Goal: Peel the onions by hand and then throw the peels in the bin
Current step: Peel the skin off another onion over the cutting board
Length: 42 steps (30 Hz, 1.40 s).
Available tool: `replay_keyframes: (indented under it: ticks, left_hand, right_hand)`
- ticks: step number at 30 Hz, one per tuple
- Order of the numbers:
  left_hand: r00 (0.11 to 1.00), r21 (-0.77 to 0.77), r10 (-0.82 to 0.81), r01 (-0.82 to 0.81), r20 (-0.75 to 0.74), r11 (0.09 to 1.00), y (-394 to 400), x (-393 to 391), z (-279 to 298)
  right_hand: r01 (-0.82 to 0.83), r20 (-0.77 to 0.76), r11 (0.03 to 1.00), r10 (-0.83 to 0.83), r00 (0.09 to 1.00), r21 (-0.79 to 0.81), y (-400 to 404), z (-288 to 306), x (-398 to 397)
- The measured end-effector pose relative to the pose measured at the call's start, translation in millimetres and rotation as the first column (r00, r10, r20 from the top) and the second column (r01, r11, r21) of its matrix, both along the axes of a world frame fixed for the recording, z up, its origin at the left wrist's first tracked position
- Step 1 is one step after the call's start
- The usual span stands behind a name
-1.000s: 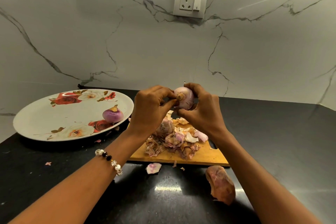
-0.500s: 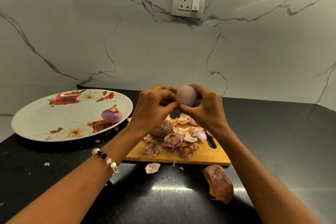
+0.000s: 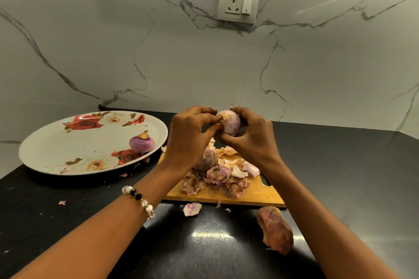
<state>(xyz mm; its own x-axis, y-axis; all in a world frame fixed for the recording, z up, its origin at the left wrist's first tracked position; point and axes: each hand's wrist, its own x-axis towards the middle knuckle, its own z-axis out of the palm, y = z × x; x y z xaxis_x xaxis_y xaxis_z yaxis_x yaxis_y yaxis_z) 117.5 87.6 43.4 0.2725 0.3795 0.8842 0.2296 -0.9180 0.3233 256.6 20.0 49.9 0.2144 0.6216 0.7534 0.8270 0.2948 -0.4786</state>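
Both hands hold a pale pink onion (image 3: 231, 123) above the far end of a wooden cutting board (image 3: 256, 195). My right hand (image 3: 251, 140) cups it from the right and below. My left hand (image 3: 190, 136) pinches at its root end with thumb and fingertips. A heap of dry onion peels (image 3: 217, 174) covers the board under the hands. A purple peeled onion (image 3: 141, 142) rests on the right side of a large floral plate (image 3: 68, 142). No bin is in view.
A large loose peel (image 3: 275, 230) lies on the black counter in front of the board, with a small pink piece (image 3: 192, 208) to its left. Tiny scraps dot the counter near the plate. The marble wall behind carries a socket (image 3: 238, 3).
The onion has been turned in my hands: half a second ago its smooth side faced me, now its root end shows again under my left fingertips. Both hands stay above the board.
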Motion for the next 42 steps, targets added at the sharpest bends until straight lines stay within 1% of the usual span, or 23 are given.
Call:
replay_keyframes:
  ticks: [3, 9, 14, 17, 20, 23, 27, 29, 31, 33, 36, 38, 42]
  left_hand:
    - [0.999, -0.016, -0.045, 0.045, 0.017, 0.999, 1, -1, 2]
    - [0.984, -0.019, -0.138, 0.137, -0.117, 0.99, 14, -9, 10]
    - [0.965, -0.013, -0.128, 0.128, -0.231, 0.992, 16, -7, 10]
    - [0.961, -0.006, -0.084, 0.086, -0.262, 0.996, 16, -4, 6]
    - [0.97, 0.024, -0.045, 0.053, -0.238, 0.998, 14, -2, 5]
    - [0.973, 0.054, -0.041, 0.055, -0.227, 0.997, 16, -2, 4]
    - [0.965, 0.052, -0.13, 0.145, -0.226, 0.988, 14, -6, 7]
    - [0.967, 0.023, -0.181, 0.188, -0.178, 0.982, 9, -8, 11]
    - [0.975, -0.024, -0.2, 0.198, -0.102, 0.98, 9, -10, 14]
    - [0.981, -0.085, -0.179, 0.173, -0.08, 0.981, 12, -12, 16]
    - [0.98, -0.165, -0.158, 0.137, -0.123, 0.977, 16, -14, 15]
    - [0.982, -0.137, -0.126, 0.107, -0.141, 0.985, 18, -14, 13]
    - [0.988, -0.007, -0.134, 0.134, -0.08, 0.991, 15, -14, 17]
  right_hand:
    - [-0.01, -0.005, 1.0, 0.009, 1.0, -0.004, -1, 1, -1]
    - [-0.048, 0.008, 0.998, 0.048, 0.999, -0.039, -3, 3, 2]
    - [-0.074, 0.011, 0.995, 0.075, 0.997, -0.068, -5, 5, 2]
    - [-0.089, -0.035, 0.993, 0.086, 0.996, -0.076, -7, 7, -1]
    - [-0.121, -0.13, 0.988, 0.108, 0.986, -0.094, -9, 7, -3]
    - [-0.143, -0.204, 0.984, 0.12, 0.972, -0.103, -7, 5, -5]
    - [-0.067, -0.251, 0.994, 0.043, 0.967, -0.088, -4, 3, -2]
    - [-0.018, -0.316, 0.998, -0.003, 0.949, -0.066, -5, 6, 13]
    - [0.005, -0.347, 0.999, -0.023, 0.938, -0.051, -7, 11, 28]
    - [-0.021, -0.345, 0.999, 0.005, 0.939, -0.043, -8, 14, 34]
    - [-0.066, -0.269, 0.997, 0.051, 0.962, -0.048, -7, 14, 27]
    - [-0.083, -0.218, 0.995, 0.068, 0.974, -0.058, -6, 12, 23]
    - [-0.113, -0.22, 0.991, 0.094, 0.971, -0.073, -5, 11, 19]
